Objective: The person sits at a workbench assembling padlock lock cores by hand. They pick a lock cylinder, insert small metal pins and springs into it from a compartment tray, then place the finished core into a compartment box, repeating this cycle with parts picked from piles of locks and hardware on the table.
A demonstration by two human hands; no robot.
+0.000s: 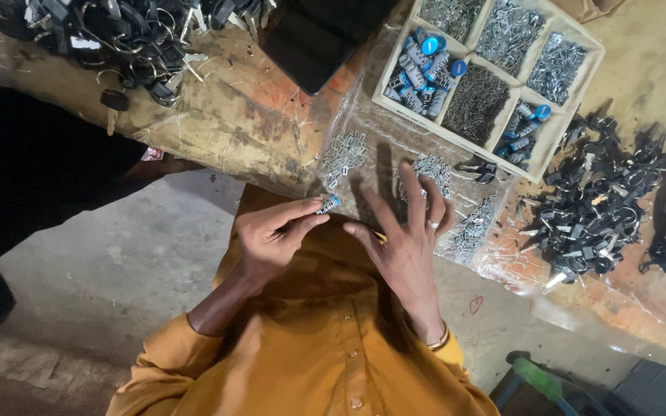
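A worn wooden workbench [248, 115], scratched and stained with orange patches, runs across the upper part of the view under dim, uneven light. A sheet of clear plastic [502, 262] covers part of its right side. Below the bench lies a grey concrete floor [117, 262], dusty and cracked, darkening into deep shadow at the left.

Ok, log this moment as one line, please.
left hand: pinching blue-capped part | right hand: fingers spread over small metal pieces | divided tray: behind
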